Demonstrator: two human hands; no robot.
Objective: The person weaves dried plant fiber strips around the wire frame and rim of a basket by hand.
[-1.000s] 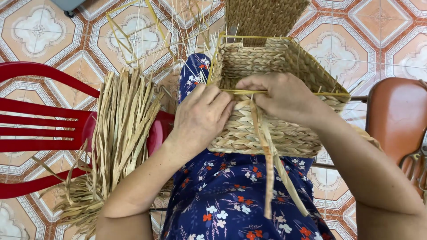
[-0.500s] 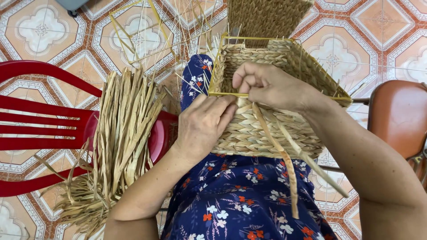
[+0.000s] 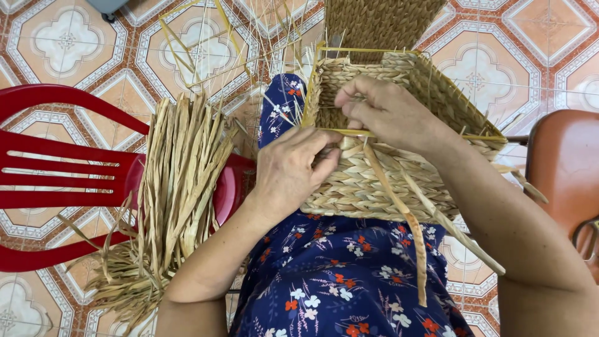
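A half-woven rectangular straw basket on a yellow wire frame rests on my lap, over a blue flowered dress. My left hand presses against the basket's near wall just below the wire rim, fingers closed on the weave. My right hand reaches over the rim and pinches dried straw strands whose loose ends trail down the outside wall toward my knee.
A thick bundle of dried straw lies across a red plastic chair at my left. A brown chair stands at the right. Bare yellow wire frames and a finished woven piece lie on the patterned tile floor ahead.
My right hand has moved up from the near wall and over the rim into the basket, pulling the strands tighter. The left hand stays on the near wall.
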